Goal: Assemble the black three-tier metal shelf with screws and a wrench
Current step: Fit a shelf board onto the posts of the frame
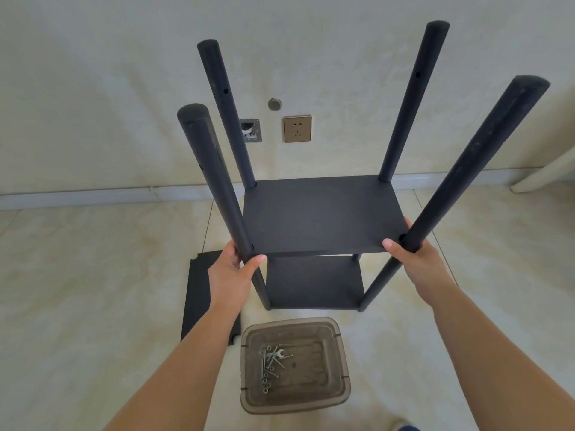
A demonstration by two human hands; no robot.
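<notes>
A person's left hand [231,269] and right hand [413,259] each grasp a near post of the black shelf frame [323,216], standing on the floor with two tiers fitted. The third panel [199,293] lies beside it, likely next. A tray [339,368] of screws [273,365] sits just before the frame.

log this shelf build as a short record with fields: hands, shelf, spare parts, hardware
left hand: grips the near left post at the upper tier
right hand: grips the near right post at the same tier
shelf: standing on the floor, two tiers on four posts
spare panel: flat on the floor, left of the shelf
tray: in front of the shelf, holds screws, nuts and a wrench
</notes>
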